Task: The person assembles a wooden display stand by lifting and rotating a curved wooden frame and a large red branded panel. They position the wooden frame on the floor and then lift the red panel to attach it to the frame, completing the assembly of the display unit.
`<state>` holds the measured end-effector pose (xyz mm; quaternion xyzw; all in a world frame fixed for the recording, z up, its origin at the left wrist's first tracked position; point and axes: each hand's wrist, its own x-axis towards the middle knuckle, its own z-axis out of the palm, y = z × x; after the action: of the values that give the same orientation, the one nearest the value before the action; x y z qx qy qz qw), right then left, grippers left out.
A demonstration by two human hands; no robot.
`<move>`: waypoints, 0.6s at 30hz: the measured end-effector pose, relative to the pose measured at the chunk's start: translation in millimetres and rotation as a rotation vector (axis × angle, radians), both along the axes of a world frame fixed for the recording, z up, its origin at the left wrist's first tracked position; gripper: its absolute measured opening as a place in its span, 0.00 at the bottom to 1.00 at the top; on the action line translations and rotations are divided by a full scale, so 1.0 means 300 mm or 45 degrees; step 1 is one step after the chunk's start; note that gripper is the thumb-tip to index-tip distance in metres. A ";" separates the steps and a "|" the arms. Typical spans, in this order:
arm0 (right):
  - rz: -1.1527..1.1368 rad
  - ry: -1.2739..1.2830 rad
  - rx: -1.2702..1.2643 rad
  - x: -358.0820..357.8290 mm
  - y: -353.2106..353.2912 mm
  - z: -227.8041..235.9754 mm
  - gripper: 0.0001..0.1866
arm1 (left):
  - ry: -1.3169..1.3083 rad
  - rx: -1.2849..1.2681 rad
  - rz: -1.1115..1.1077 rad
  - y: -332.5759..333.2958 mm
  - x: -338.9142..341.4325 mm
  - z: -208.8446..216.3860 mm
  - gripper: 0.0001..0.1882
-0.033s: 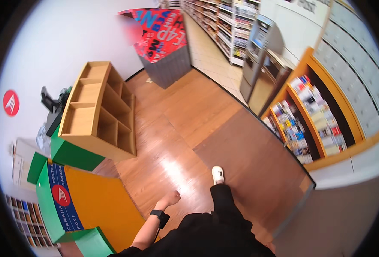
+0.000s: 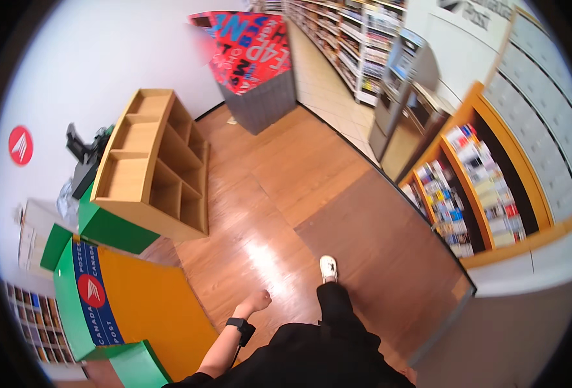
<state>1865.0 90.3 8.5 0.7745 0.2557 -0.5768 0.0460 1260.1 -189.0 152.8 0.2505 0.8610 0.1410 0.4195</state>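
Observation:
My left hand (image 2: pixel 257 301) hangs in front of my body over the wooden floor, its fingers curled into a loose fist with nothing showing in them. A black band with a small dark device (image 2: pixel 242 328) is strapped round that wrist, and a thin cord runs from it along the forearm. Nearest to this hand is the orange-topped counter (image 2: pixel 150 297) on the left, apart from it. Of my right hand (image 2: pixel 412 375) only a sliver of skin shows at the lower edge beside my black clothing; its fingers are hidden.
A wooden shelf unit (image 2: pixel 134 139) stands on the left behind the green-sided counter. A red printed display (image 2: pixel 250 55) is at the far end. On the right are a kiosk machine (image 2: pixel 399 77), a rack of packages (image 2: pixel 486 187) and grey lockers (image 2: pixel 538 90). My white shoe (image 2: pixel 328 266) is ahead.
The view has turned slightly left, so the far display, kiosk and rack sit a little further right. My shoe is slightly lower in the picture. My left hand keeps its curled shape.

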 end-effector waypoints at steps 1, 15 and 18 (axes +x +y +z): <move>0.036 0.163 -0.049 -0.049 0.103 -0.003 0.08 | -0.003 -0.024 0.031 0.010 -0.030 -0.018 0.17; 1.349 0.056 0.318 -1.507 0.830 0.249 0.07 | -0.793 0.750 1.503 -0.052 -0.344 0.199 0.15; 1.607 0.181 0.500 -1.963 0.907 0.232 0.05 | -0.600 0.613 1.685 -0.144 -0.421 0.227 0.15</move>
<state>1276.1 362.4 78.1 0.4301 0.7630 -0.4316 0.2161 1133.8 -232.3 220.8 -0.2725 0.6645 0.5992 0.3538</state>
